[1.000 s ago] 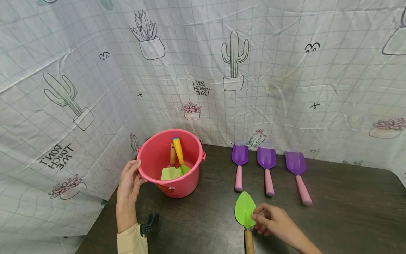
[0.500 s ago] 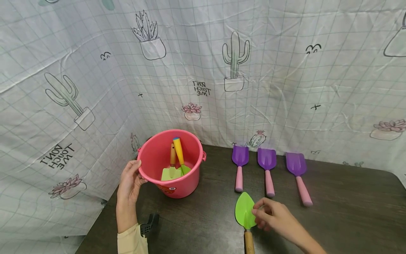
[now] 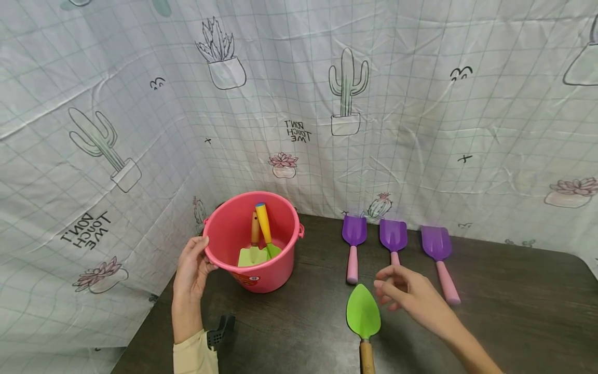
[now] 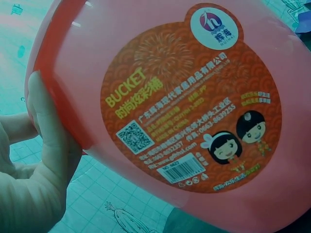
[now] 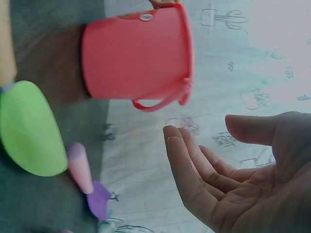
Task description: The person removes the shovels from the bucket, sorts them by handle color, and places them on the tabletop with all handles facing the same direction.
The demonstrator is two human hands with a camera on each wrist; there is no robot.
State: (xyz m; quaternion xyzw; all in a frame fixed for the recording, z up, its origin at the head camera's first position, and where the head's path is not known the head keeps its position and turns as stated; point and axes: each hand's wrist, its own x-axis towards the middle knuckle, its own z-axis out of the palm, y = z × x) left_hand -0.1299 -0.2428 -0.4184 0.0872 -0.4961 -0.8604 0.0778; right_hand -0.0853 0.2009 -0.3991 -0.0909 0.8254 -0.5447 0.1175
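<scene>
My left hand [image 3: 190,265] grips the left rim of a pink bucket [image 3: 271,276], which stands tilted slightly toward me. In the left wrist view, fingers [image 4: 46,126] curl at the rim beside the bucket's orange label [image 4: 194,102]. Two trowels lean inside: one with a wooden handle [image 3: 254,228], one with a yellow handle [image 3: 263,223]. My right hand [image 3: 413,296] hovers with loosely bent fingers and holds nothing. It is just right of a green trowel [image 3: 363,314] with a wooden handle, and covers part of the middle purple shovel [image 3: 393,235]. In the right wrist view, thumb and fingers stand apart.
Two more purple shovels with pink handles lie on the dark table [image 3: 518,291]: a left shovel [image 3: 354,229] and a right shovel [image 3: 436,242]. A white cactus-print cloth [image 3: 411,130] hangs behind and to the left. The bucket's handle [image 5: 160,103] hangs at its side.
My right hand has moved up and away from the green trowel's blade, now overlapping the middle shovel's handle. The left hand and bucket stay put.
</scene>
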